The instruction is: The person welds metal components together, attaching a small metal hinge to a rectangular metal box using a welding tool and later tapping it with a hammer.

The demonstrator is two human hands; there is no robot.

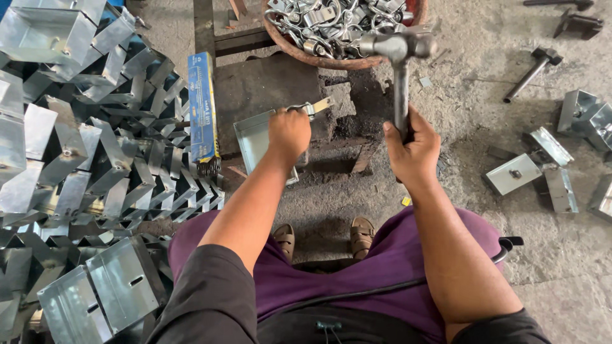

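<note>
galvanised sheet-metal tray (254,137) sits on the dark block (268,86), left hand (288,132) clamped on its edge, pinning the small metal clasp (310,108). right hand (413,148) is wrapped round the hammer (400,51), head raised near the bowl of fittings (338,28). best keep fingers back, strike square, short controlled blow.

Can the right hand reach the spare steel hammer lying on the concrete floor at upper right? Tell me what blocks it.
Probably not yet: the right hand grips a raised grey steel hammer. The path over the floor to the spare hammer looks open.
</note>
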